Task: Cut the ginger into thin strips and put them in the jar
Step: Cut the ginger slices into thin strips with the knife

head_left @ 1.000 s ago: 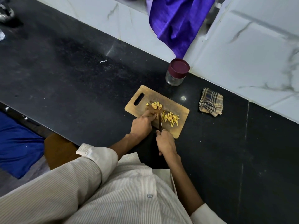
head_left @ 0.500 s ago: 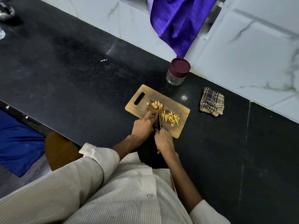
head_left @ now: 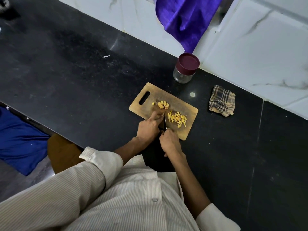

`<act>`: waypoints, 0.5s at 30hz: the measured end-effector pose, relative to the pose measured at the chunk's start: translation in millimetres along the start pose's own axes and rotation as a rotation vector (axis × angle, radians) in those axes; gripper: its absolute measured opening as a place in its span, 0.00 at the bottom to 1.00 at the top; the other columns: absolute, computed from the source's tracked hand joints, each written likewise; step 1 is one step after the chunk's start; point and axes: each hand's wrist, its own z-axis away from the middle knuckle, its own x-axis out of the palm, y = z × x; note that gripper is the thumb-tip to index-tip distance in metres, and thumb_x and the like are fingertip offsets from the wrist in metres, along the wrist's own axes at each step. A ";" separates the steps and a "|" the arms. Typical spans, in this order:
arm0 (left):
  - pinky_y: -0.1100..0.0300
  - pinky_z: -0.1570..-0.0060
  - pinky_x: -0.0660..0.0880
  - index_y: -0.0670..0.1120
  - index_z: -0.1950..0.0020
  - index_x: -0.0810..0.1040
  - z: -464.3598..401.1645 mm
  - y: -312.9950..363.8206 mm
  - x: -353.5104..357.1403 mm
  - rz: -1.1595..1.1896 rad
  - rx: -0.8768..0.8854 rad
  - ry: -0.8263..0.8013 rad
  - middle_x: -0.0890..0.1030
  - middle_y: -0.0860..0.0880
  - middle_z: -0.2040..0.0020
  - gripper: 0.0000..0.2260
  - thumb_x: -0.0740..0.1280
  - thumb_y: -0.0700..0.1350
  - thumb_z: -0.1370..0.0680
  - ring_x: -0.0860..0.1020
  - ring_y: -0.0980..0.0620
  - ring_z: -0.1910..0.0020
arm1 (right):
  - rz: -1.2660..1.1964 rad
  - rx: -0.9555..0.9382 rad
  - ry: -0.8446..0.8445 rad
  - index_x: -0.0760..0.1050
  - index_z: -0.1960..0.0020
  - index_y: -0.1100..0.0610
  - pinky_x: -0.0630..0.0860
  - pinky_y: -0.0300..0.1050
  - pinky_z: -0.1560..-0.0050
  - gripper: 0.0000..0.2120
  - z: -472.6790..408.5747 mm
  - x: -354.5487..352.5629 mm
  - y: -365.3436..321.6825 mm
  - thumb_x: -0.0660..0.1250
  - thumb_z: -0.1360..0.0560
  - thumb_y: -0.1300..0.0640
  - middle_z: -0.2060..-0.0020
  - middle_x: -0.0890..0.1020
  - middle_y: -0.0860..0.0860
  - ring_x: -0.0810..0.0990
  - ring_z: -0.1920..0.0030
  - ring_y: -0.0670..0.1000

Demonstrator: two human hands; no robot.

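On the dark surface (head_left: 83, 77) lay the cutting board (head_left: 180, 104), the lidded jar (head_left: 185, 70) beyond it holding no ginger. Left hand (head_left: 149, 125) pinned a piece; right hand (head_left: 170, 141) gripped the knife (head_left: 165, 120). Cut strips (head_left: 177, 118) lay heaped rightward, uncut slices (head_left: 163, 104) remained: roughly half done, I judged.

The countertop (head_left: 66, 77) is dark speckled stone, polished and faintly reflective. The cutting board (head_left: 181, 104) is matt, scuffed wood. The jar (head_left: 182, 75) is clear glass under a smooth maroon plastic lid (head_left: 188, 61). The checked rag (head_left: 222, 100) is coarse woven cloth. The knife blade (head_left: 165, 121) looks like shiny metal.
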 end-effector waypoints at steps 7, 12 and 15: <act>0.52 0.65 0.77 0.48 0.32 0.73 -0.2 2.3 -0.5 -0.035 -0.008 -0.018 0.70 0.47 0.33 0.19 0.66 0.42 0.24 0.81 0.42 0.60 | 0.075 -0.004 -0.080 0.74 0.39 0.68 0.81 0.59 0.48 0.15 -8.8 -18.4 -2.3 0.55 0.20 0.62 0.44 0.79 0.64 0.82 0.47 0.64; 0.51 0.62 0.78 0.50 0.28 0.68 -2.5 1.6 0.2 -0.080 -0.029 -0.051 0.67 0.48 0.32 0.22 0.62 0.42 0.23 0.80 0.43 0.58 | 0.059 0.049 -0.124 0.75 0.40 0.66 0.82 0.58 0.52 0.15 -1.8 -8.8 4.9 0.55 0.19 0.59 0.48 0.81 0.64 0.83 0.52 0.63; 0.51 0.62 0.79 0.50 0.28 0.68 -1.9 1.8 1.0 -0.072 -0.032 -0.045 0.67 0.49 0.32 0.23 0.61 0.40 0.23 0.80 0.43 0.57 | 0.056 0.057 -0.089 0.71 0.36 0.64 0.80 0.58 0.47 0.16 7.4 -0.2 12.4 0.55 0.17 0.56 0.42 0.79 0.62 0.81 0.45 0.63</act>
